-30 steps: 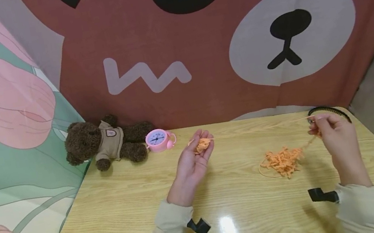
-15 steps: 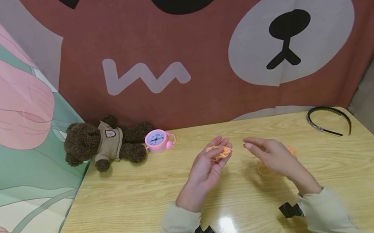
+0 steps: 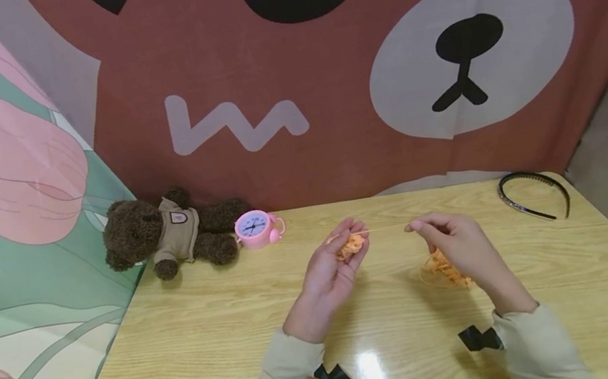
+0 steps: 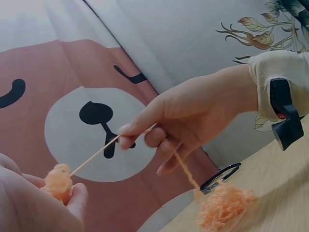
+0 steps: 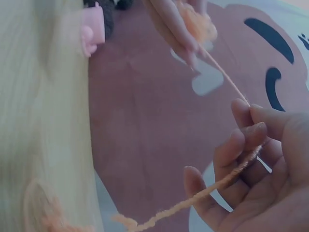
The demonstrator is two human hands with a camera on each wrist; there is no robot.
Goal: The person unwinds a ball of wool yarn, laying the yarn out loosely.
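My left hand (image 3: pixel 322 280) holds a small wound bundle of orange yarn (image 3: pixel 351 246), with the thumb over it and the palm turned up. A thin strand (image 4: pixel 96 153) runs taut from that bundle to my right hand (image 3: pixel 464 246), which pinches it between thumb and forefinger. Past the pinch, the yarn (image 5: pixel 203 194) passes across the right hand's other fingers and drops toward the table. Below the right hand lies a loose, crinkled heap of the same yarn (image 4: pixel 224 208), partly hidden by that hand in the head view.
A brown teddy bear (image 3: pixel 181 233) lies at the back left of the wooden table (image 3: pixel 190 376). Beside its legs is a pink alarm clock (image 3: pixel 255 229). A black headband (image 3: pixel 534 194) rests at the back right. Printed cloth (image 3: pixel 345 149) hangs behind the table.
The right hand came in from the far right toward the left hand, then shifted slightly right again with the strand taut. The left hand and its bundle moved a little right overall.
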